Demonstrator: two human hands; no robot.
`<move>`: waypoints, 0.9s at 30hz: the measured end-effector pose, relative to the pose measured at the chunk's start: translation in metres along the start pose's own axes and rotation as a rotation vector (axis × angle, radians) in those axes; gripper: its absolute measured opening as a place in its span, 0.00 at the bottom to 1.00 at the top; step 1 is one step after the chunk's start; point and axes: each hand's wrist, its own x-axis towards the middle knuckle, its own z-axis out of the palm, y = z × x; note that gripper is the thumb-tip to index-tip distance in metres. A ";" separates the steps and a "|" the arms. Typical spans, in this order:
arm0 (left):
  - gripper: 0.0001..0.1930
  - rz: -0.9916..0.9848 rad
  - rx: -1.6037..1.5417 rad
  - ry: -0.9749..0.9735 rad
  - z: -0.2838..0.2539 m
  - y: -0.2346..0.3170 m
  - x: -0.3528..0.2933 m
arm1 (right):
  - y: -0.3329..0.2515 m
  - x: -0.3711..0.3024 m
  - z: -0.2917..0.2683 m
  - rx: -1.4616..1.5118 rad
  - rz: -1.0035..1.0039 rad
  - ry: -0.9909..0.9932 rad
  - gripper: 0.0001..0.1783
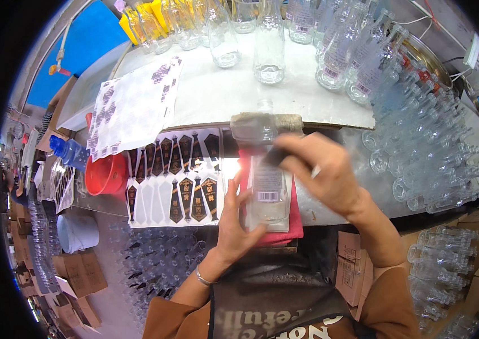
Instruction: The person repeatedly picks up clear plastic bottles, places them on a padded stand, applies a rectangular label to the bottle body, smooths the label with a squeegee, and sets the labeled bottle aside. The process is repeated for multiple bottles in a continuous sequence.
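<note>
Left fingers (231, 204) clamp bottle (268, 186), tabletop's (320, 213) near edge; right fingers (302, 149) pinch dark item (275, 156); glass likely slippery, fragile: hold base.

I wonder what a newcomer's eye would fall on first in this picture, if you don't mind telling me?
Probably the clear bottle lying at the centre over a pink cloth, the left hand at its side and the right hand holding a blurred dark object over it. Next might come the sheet of black labels to its left, the red bucket beyond, and the crowd of bottles on the right.
</note>
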 end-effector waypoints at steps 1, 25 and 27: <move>0.63 0.007 0.048 -0.002 0.000 0.007 0.004 | -0.010 0.004 0.002 0.003 -0.082 -0.174 0.17; 0.46 -0.090 -0.184 0.011 0.015 0.049 0.057 | -0.038 0.025 -0.044 0.176 0.405 -0.174 0.27; 0.46 -0.062 -0.197 -0.041 0.009 0.058 0.048 | -0.054 0.019 -0.046 0.125 0.328 -0.180 0.19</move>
